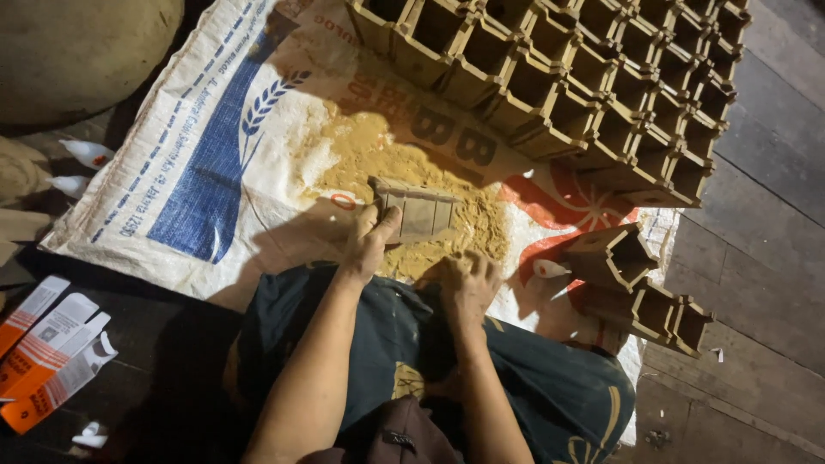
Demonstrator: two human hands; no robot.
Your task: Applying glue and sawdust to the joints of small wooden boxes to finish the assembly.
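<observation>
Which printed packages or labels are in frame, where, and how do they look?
Woven sack: spread flat on the floor under the sawdust pile and the hands, white with a blue block, a blue wheat-ear drawing and red markings.
Cartons: lower left on the dark floor, flat oblong boxes, orange and white, ends open.
No signs or screens.

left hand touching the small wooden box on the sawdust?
Touching. The head view shows the left hand with thumb and fingers gripping the wooden box's near edge, no gap visible.
</observation>
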